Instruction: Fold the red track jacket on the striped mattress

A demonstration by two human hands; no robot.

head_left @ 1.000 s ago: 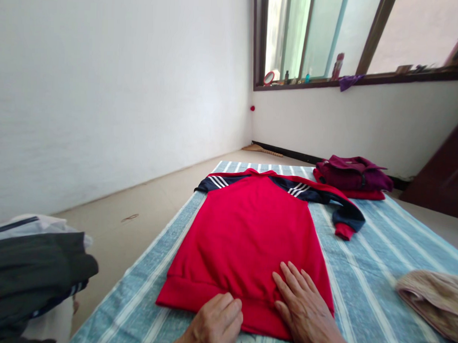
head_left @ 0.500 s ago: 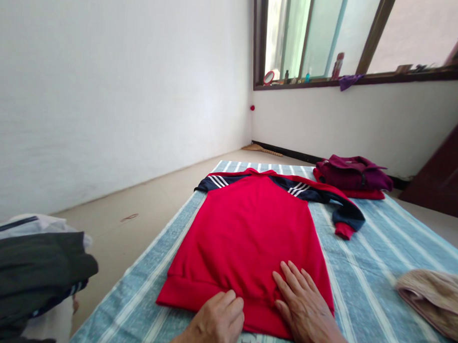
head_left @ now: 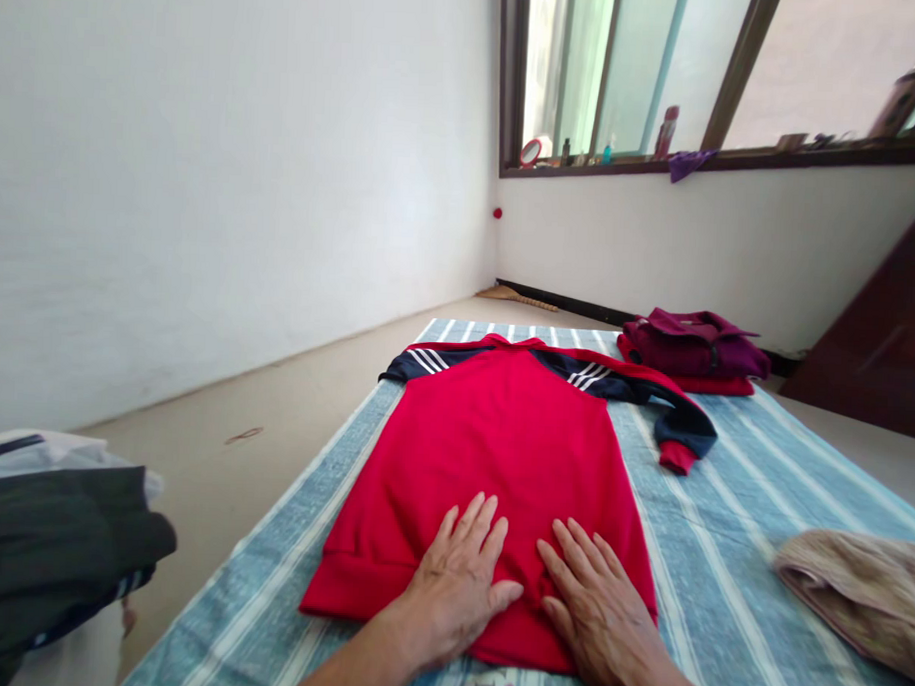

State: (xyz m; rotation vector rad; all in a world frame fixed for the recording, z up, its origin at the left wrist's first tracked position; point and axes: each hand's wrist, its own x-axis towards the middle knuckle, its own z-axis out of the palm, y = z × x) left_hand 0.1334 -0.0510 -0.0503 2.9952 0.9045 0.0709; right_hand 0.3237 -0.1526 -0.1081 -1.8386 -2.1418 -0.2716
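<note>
A red jacket [head_left: 499, 445] with navy shoulders and white stripes lies spread face down, its hem toward me. Its right sleeve [head_left: 684, 431] bends out to the side; most of the left sleeve is hidden. My left hand [head_left: 460, 573] rests flat on the lower middle of the jacket, fingers stretched out. Beside it, my right hand [head_left: 595, 598] also lies flat on the cloth near the right part of the hem, fingers apart. Neither hand grips anything.
The jacket lies on a blue striped sheet [head_left: 750, 553]. Folded purple and red clothes [head_left: 694, 346] sit at the far right corner. A beige cloth [head_left: 861, 592] lies near right. Dark and white clothes [head_left: 60, 549] are piled at left. A broom [head_left: 515, 297] rests on the floor.
My left hand has gone from curled at the hem to flat and open, farther up the jacket. My right hand stays flat in nearly the same place.
</note>
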